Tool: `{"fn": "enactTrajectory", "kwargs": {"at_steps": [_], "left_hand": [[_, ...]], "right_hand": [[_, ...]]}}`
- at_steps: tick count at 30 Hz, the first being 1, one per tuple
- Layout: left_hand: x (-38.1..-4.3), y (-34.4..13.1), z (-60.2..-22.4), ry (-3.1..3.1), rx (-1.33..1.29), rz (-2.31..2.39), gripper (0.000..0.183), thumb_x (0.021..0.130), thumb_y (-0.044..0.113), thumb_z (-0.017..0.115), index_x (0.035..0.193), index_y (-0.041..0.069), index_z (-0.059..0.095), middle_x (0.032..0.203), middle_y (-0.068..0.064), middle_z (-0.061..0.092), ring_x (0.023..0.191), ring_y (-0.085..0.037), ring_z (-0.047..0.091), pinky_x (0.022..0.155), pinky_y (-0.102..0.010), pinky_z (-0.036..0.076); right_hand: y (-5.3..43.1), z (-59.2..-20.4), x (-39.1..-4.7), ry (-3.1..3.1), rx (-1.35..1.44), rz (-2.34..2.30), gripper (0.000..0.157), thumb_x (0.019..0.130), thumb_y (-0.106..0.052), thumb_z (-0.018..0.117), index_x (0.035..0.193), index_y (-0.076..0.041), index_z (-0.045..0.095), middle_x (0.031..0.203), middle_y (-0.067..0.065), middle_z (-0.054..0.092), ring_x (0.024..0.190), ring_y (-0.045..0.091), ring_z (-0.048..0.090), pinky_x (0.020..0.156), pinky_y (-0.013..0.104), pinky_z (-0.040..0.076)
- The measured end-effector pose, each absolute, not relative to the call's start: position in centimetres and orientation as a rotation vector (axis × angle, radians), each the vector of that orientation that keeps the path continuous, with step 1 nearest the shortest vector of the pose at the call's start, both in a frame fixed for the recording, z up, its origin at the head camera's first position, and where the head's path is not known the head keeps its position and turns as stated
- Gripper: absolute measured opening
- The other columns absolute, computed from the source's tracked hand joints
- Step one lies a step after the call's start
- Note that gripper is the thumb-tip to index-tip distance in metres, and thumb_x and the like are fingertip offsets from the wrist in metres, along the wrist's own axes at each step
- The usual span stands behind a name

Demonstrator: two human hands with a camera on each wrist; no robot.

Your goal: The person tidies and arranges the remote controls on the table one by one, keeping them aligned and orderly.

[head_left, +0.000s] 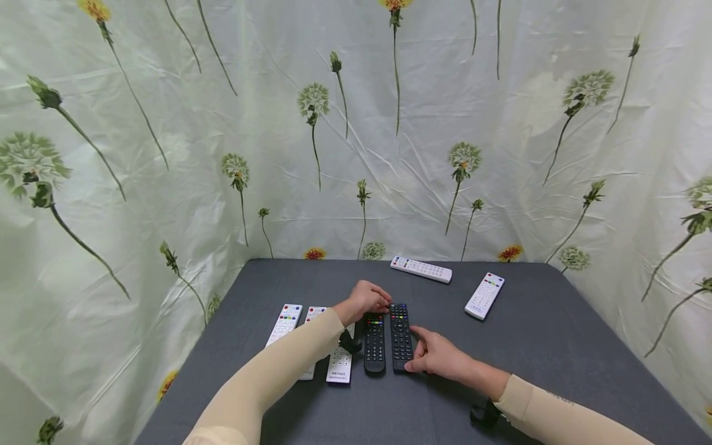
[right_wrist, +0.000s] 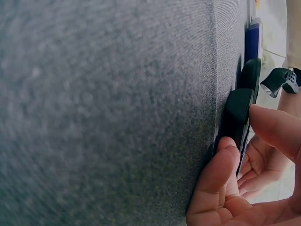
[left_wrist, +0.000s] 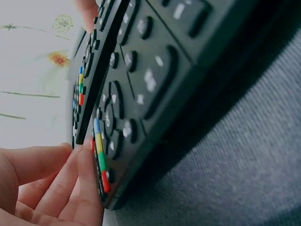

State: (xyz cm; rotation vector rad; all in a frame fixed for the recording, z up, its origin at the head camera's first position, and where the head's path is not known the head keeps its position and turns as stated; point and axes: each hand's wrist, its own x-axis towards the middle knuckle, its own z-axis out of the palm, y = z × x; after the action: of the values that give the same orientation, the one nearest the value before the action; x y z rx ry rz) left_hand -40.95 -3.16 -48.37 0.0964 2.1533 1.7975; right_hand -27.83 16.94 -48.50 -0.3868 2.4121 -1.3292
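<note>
Two black remote controls lie side by side on a dark grey cloth-covered table. My left hand (head_left: 369, 297) reaches over to their far ends. Its thumb and fingers stretch to the far end of the right black remote control (head_left: 401, 337), beside the coloured keys of the left black remote control (head_left: 375, 347). From the right, my right hand (head_left: 439, 355) holds the right remote, thumb at its near end and a fingertip against its long right side. The right wrist view shows thumb (right_wrist: 273, 125) and fingers around the edge of that remote.
White remote controls lie to the left, one at the outer left (head_left: 285, 321), another (head_left: 339, 366) partly under my left forearm. Two more lie farther back, one white remote (head_left: 421, 269) near the rear edge and one (head_left: 484, 296) at right. A flowered curtain (head_left: 356, 154) hangs behind the table.
</note>
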Motion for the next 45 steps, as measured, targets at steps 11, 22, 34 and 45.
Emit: {"fn": "enactTrajectory", "kwargs": {"at_steps": [11, 22, 34, 45], "left_hand": [[-41.0, -3.4, -49.0, 2.21, 0.15, 1.763, 0.013, 0.088, -0.009, 0.068, 0.097, -0.006, 0.077, 0.092, -0.012, 0.073, 0.074, -0.02, 0.072, 0.069, -0.032, 0.06], [-40.8, -3.5, -49.1, 2.212, 0.164, 1.748, 0.013, 0.088, -0.008, 0.068, 0.097, -0.004, 0.077, 0.096, -0.011, 0.071, 0.076, -0.019, 0.072, 0.071, -0.032, 0.059], [-41.4, -3.5, -47.1, 2.227, 0.175, 1.744, 0.019, 0.09, -0.005, 0.067, 0.107, -0.007, 0.073, 0.102, -0.013, 0.068, 0.081, -0.024, 0.072, 0.072, -0.033, 0.06], [-44.2, -2.4, -46.2, 2.294, 0.156, 1.857, 0.039, 0.095, 0.008, 0.067, 0.132, -0.002, 0.063, 0.122, -0.015, 0.066, 0.112, -0.034, 0.064, 0.091, -0.041, 0.055]], "right_hand": [[16.8, -48.6, -27.5, 2.413, -0.384, -1.328, 0.092, 0.084, -0.018, 0.082, 0.15, 0.014, 0.027, 0.076, 0.003, 0.066, 0.06, 0.013, 0.055, 0.053, 0.028, 0.043], [16.9, -48.9, -27.3, 2.415, -0.387, -1.343, 0.089, 0.085, -0.02, 0.08, 0.149, 0.015, 0.029, 0.073, 0.002, 0.064, 0.059, 0.012, 0.053, 0.051, 0.027, 0.042], [18.4, -47.3, -29.2, 2.4, -0.382, -1.417, 0.064, 0.095, -0.02, 0.07, 0.145, 0.008, 0.043, 0.082, 0.01, 0.066, 0.07, 0.022, 0.063, 0.06, 0.038, 0.057], [21.1, -44.5, -35.0, 2.639, -0.224, -1.512, 0.037, 0.098, -0.014, 0.065, 0.129, 0.006, 0.061, 0.109, 0.022, 0.068, 0.094, 0.036, 0.067, 0.075, 0.045, 0.059]]}}
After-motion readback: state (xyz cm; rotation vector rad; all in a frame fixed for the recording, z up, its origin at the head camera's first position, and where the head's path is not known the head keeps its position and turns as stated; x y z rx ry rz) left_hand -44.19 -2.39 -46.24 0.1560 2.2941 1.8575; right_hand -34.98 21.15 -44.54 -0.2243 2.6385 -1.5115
